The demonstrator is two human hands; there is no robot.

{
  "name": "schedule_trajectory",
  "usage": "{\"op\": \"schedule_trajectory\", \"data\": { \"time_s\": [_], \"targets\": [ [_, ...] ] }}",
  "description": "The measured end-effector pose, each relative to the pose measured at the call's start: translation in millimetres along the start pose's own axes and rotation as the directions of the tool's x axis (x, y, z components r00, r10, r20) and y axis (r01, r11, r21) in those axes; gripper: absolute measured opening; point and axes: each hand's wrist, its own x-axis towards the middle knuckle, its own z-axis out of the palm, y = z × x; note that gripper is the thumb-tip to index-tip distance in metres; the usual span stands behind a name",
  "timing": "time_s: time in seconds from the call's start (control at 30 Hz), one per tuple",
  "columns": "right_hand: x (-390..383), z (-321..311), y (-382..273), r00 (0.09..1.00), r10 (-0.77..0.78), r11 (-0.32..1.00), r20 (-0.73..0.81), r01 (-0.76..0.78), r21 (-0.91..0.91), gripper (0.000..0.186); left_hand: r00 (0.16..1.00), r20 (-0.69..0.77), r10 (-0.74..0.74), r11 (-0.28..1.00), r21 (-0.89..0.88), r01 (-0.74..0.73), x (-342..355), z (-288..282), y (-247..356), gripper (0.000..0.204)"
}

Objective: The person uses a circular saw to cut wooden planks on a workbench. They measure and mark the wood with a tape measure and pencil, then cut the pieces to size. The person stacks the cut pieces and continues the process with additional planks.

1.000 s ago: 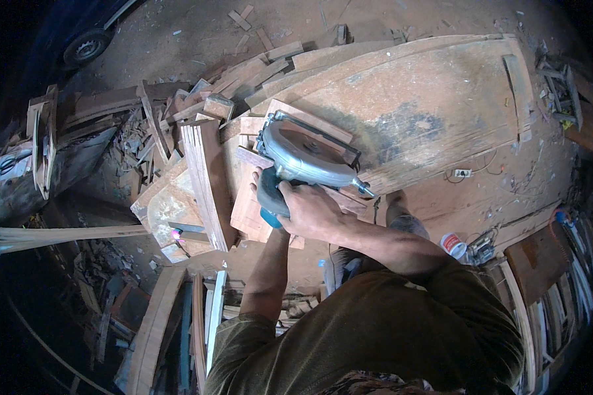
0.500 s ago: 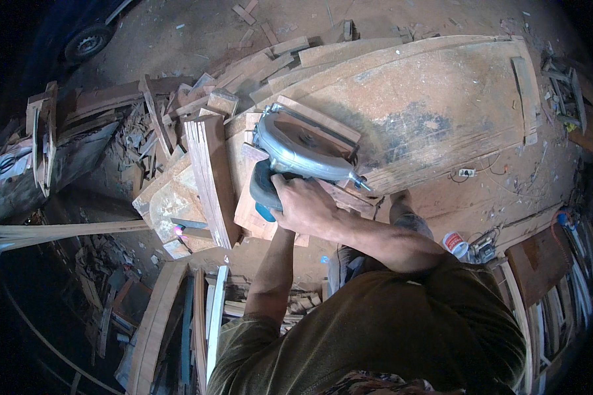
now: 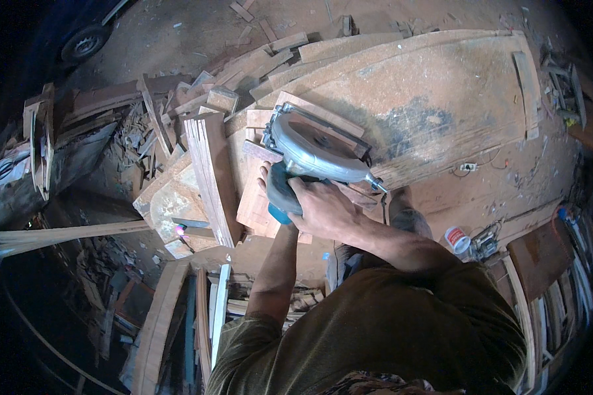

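Observation:
My right hand (image 3: 326, 207) is closed round the dark teal rear handle of a circular saw (image 3: 310, 155). The saw has a silver blade guard and base, and lies tilted over several short wood pieces. My left hand (image 3: 264, 176) is mostly hidden under the saw's handle. Its fingertips show stretched out along a short wood board (image 3: 252, 214) on the bench, left of the handle. A smaller wood block (image 3: 262, 152) sits just beyond those fingertips, close to the saw's front end. The blade's lower edge is out of sight.
A large dusty plywood sheet (image 3: 468, 99) stretches away to the right. A thick wood beam (image 3: 211, 178) stands left of my hands. Offcuts (image 3: 151, 125) pile up at the left. A white and red tub (image 3: 457, 239) and a socket box (image 3: 468, 167) lie on the right floor.
The saw and my right hand have shifted a little to the right. My left fingertips, hidden before, now show beside the handle.

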Motion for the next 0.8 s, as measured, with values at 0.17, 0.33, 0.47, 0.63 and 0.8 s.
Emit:
{"op": "schedule_trajectory", "data": {
  "time_s": [0.17,0.33,0.47,0.63,0.8],
  "targets": [
    [9.5,3.9,-3.7,1.0,-0.02,0.999,0.008,0.02,-0.05,0.059,1.0,-0.018,0.012,0.999,-0.039,-0.013,4.4,6.5,-1.2,0.064],
    [13.9,9.7,-2.9,1.0,-0.022,0.998,-0.013,0.021,-0.052,0.06,1.0,-0.012,0.019,0.999,-0.05,-0.02,9.1,8.8,-3.3,0.065],
    [15.9,3.8,-7.0,0.999,-0.023,0.996,0.04,0.026,-0.084,0.06,1.0,-0.003,0.024,0.998,-0.053,-0.024,8.1,9.0,-4.6,0.066],
    [17.5,8.6,-4.5,0.999,-0.051,0.995,-0.008,0.05,-0.084,0.06,1.0,0.01,0.026,0.998,-0.061,-0.025,6.8,7.8,-5.1,0.067],
    [22.1,9.9,-8.4,0.995,-0.088,0.996,-0.047,0.086,-0.037,0.058,1.0,0.01,0.024,0.998,-0.054,-0.023,3.3,2.5,-8.7,0.068]
  ]
}}
